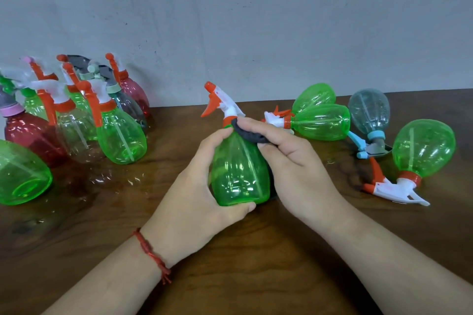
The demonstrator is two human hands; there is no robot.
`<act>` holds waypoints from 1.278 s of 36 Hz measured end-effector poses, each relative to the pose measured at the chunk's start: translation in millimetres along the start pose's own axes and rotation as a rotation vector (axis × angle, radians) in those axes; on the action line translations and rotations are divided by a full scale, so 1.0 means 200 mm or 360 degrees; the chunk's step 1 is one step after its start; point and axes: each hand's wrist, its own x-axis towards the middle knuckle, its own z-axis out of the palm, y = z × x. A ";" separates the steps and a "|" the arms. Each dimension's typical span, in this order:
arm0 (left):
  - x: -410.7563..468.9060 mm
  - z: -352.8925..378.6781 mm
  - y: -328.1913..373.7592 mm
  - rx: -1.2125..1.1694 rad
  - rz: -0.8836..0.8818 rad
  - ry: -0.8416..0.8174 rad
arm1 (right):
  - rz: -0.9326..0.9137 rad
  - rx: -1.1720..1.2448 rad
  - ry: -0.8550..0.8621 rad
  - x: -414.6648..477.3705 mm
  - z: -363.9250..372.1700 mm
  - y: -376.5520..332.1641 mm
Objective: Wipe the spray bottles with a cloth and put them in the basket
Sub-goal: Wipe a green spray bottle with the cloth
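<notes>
Head view showed a green spray bottle (238, 174) held at the middle of the scene over a dark wooden table (256, 263). Its long axis ran from near to far, leaning a little left at the top. The base faced the person, and the orange and white spray head sat at the far end with its nozzle and trigger pointing left.

The left hand (194, 186) gripped the bottle's body, with the thumb curled under the base and the fingers wrapped up the left side to the neck. The right hand (294, 161) had its fingers curled over a dark cloth (249, 133), pressing it against the bottle's right shoulder and neck. Much of the cloth was hidden behind the bottle and fingers.

At far left a group of upright bottles (102, 115) stood packed close to the wall (230, 20), where the table's far edge met it. One green bottle on its side (23, 174) lay at the left edge of the view. To the right, two green bottles (320, 121), a pale blue bottle (368, 112) and another green one (423, 148) lay tipped over near each other.

Bare wood showed between the forearms at the near side, and in a strip between the held bottle and the upright group.
</notes>
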 end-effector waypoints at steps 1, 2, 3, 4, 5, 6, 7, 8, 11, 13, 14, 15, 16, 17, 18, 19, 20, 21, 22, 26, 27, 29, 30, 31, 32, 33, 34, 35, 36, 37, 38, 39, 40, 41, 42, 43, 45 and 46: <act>0.00 0.00 0.00 0.0045 0.0027 -0.0005 | -0.0032 -0.0064 -0.0014 0.00 0.00 0.01; 0.00 0.00 0.01 0.0100 0.0058 0.0011 | -0.0065 -0.0127 -0.0035 -0.01 0.00 0.01; 0.00 0.00 0.01 0.0161 0.0092 0.0051 | -0.0105 -0.0188 -0.0054 -0.01 0.00 0.01; 0.00 0.00 0.01 0.0226 0.0130 0.0114 | -0.0154 -0.0247 -0.0069 -0.02 0.01 0.01; 0.00 0.00 0.01 0.0282 0.0157 0.0184 | -0.0203 -0.0302 -0.0079 -0.02 0.01 0.01; 0.00 0.00 0.00 0.0306 0.0161 0.0250 | -0.0248 -0.0346 -0.0086 -0.02 0.02 0.01; 0.00 0.00 -0.01 0.0283 0.0130 0.0302 | -0.0293 -0.0382 -0.0098 -0.02 0.02 0.01; 0.00 0.00 -0.02 0.0218 0.0070 0.0346 | -0.0337 -0.0413 -0.0116 -0.03 0.03 0.00; 0.01 -0.04 -0.02 0.0075 -0.0090 0.0476 | -0.0449 -0.0474 -0.0192 -0.05 0.04 0.00; 0.02 -0.06 -0.02 0.0000 -0.0157 0.0562 | -0.0509 -0.0506 -0.0261 -0.07 0.05 0.00; 0.02 -0.07 -0.03 -0.0050 -0.0191 0.0589 | -0.0524 -0.0513 -0.0287 -0.08 0.06 0.00; 0.03 -0.08 -0.03 -0.0098 -0.0219 0.0606 | -0.0531 -0.0511 -0.0302 -0.08 0.06 0.00; 0.03 -0.08 -0.03 -0.0140 -0.0243 0.0617 | -0.0532 -0.0505 -0.0308 -0.09 0.06 0.01; 0.03 -0.08 -0.03 -0.0170 -0.0260 0.0627 | -0.0531 -0.0501 -0.0310 -0.09 0.06 0.01; 0.03 -0.08 -0.03 -0.0191 -0.0271 0.0634 | -0.0530 -0.0496 -0.0312 -0.08 0.06 0.01; 0.03 -0.07 -0.04 -0.0201 -0.0271 0.0630 | -0.0532 -0.0485 -0.0315 -0.08 0.06 0.01; 0.03 -0.07 -0.04 -0.0193 -0.0251 0.0614 | -0.0533 -0.0466 -0.0309 -0.08 0.06 0.02; 0.03 -0.07 -0.04 -0.0149 -0.0207 0.0585 | -0.0527 -0.0445 -0.0292 -0.08 0.06 0.02; 0.03 -0.06 -0.04 -0.0068 -0.0151 0.0541 | -0.0508 -0.0422 -0.0261 -0.07 0.06 0.02; 0.00 -0.04 -0.01 0.0248 0.0087 0.0280 | -0.0282 -0.0267 -0.0124 -0.02 0.03 0.02; 0.00 -0.02 0.01 0.0286 0.0134 0.0207 | -0.0207 -0.0211 -0.0097 -0.01 0.02 0.01; 0.00 -0.01 0.02 0.0280 0.0147 0.0114 | -0.0077 -0.0061 -0.0056 0.01 -0.01 0.01; 0.01 0.00 0.02 0.0238 0.0136 0.0102 | -0.0033 0.0023 -0.0032 0.02 -0.03 0.00; 0.01 0.00 0.02 0.0184 0.0126 0.0108 | -0.0004 0.0108 -0.0002 0.02 -0.04 0.00; 0.02 0.00 0.02 0.0126 0.0107 0.0119 | 0.0016 0.0187 0.0022 0.03 -0.04 -0.01; 0.02 0.00 0.01 0.0075 0.0082 0.0124 | 0.0033 0.0247 0.0035 0.03 -0.04 -0.01; 0.02 0.00 0.01 0.0031 0.0058 0.0119 | 0.0047 0.0280 0.0040 0.03 -0.03 -0.01; 0.02 0.00 0.00 -0.0007 0.0040 0.0108 | 0.0059 0.0296 0.0040 0.02 -0.03 -0.01; 0.02 -0.01 0.00 -0.0039 0.0023 0.0090 | 0.0067 0.0305 0.0034 0.02 -0.02 0.00; 0.02 -0.01 -0.01 -0.0063 0.0008 0.0070 | 0.0069 0.0312 0.0025 0.02 -0.02 0.00; 0.02 -0.02 -0.01 -0.0082 -0.0004 0.0049 | 0.0064 0.0313 0.0016 0.02 -0.01 0.01; 0.02 -0.02 0.00 -0.0101 -0.0015 0.0027 | 0.0053 0.0298 0.0008 0.02 -0.02 0.01; 0.02 -0.01 0.00 -0.0126 -0.0024 0.0004 | 0.0038 0.0270 0.0005 0.02 -0.02 0.02; 0.02 -0.01 0.00 -0.0143 -0.0025 -0.0017 | 0.0019 0.0239 0.0006 0.02 -0.02 0.02; 0.02 0.00 -0.01 -0.0132 -0.0011 -0.0033 | -0.0003 0.0208 0.0003 0.02 -0.02 0.02; 0.02 0.00 -0.01 -0.0078 0.0019 -0.0033 | -0.0027 0.0166 -0.0005 0.01 -0.02 0.02; 0.03 0.00 -0.03 0.0130 0.0119 0.0007 | -0.0090 0.0001 -0.0023 0.00 -0.01 0.02; 0.03 0.00 -0.03 0.0225 0.0166 0.0041 | -0.0131 -0.0105 -0.0030 0.00 -0.01 0.02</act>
